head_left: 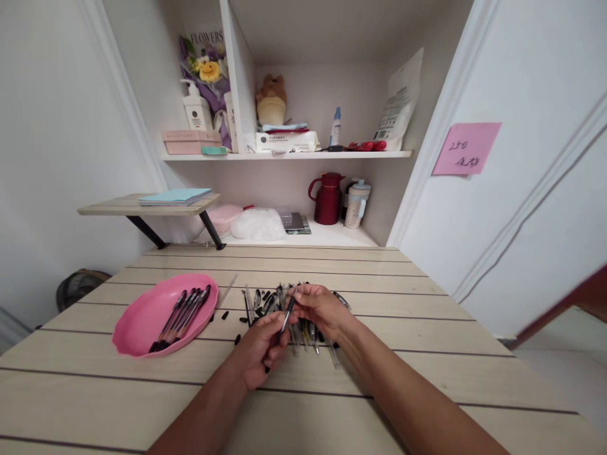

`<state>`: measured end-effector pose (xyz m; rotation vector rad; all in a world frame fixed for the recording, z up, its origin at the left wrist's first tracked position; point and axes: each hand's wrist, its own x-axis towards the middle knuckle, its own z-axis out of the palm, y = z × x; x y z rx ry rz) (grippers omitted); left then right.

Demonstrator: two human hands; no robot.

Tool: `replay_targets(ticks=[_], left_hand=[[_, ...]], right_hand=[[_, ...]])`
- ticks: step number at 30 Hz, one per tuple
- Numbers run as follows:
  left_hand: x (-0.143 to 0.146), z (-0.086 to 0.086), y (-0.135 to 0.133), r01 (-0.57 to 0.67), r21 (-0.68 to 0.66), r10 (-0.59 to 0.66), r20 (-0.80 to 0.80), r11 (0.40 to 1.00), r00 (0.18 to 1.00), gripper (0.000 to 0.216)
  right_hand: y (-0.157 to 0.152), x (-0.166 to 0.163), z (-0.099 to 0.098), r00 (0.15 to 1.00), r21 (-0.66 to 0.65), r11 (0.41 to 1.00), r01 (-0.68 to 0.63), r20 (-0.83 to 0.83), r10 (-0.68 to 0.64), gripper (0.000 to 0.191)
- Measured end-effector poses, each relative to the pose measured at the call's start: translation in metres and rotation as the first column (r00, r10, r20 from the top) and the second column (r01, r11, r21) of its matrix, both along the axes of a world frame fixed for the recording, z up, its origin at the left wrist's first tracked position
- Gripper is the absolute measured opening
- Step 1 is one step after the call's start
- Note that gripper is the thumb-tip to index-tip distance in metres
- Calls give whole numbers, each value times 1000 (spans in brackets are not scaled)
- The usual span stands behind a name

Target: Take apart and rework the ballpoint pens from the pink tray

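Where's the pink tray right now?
In the head view, the pink tray is on the left of the table, left of the loose pen parts and nearer the camera than the small raised shelf.

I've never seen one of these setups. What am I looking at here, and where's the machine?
There's no machine: these are a person's own bare hands. The single picture comes from a camera worn on their head, looking forward and down. On the slatted table, a pink dish on the left holds several pens. Loose pen parts lie heaped around the hands. The left hand holds a slim dark pen; the right hand has its fingertips at the far end, though whether they grip it is hard to tell.
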<state>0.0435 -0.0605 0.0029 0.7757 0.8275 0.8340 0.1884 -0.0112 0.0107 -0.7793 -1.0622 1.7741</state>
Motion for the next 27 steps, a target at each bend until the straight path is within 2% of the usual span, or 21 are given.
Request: replay_targets(ticks=[2,6,10,13,18,22,27], left_hand=[[1,-1,0,-19,27,19,-2,999,1000,22],[1,0,-1,-41,29,42,-41,999,998,22],[-2,6,-1,21,-50,-18,55,999,998,22],[-6,9,-1,97,-84,-84,142,992,986,20],[-8,8,-2,102,-29,-97,149,994,984,20],[-5,5,-3,103,26,-104,63,994,993,26],[-6,5,-4,156,43,-153,-59,987,987,30]], right_hand=[[-1,0,1,1000,-15,1000,-6,-13,6,28],[0,-2,-2,992,-20,996,86,95,-84,27],[1,-2,-5,999,44,999,18,-39,-16,26],[-1,-1,-1,990,80,997,13,-144,-2,26],[-2,2,7,984,79,996,34,-175,-19,24],[6,8,6,959,5,980,198,-206,-193,21],[21,27,8,876,-37,898,438,-207,-436,20]])
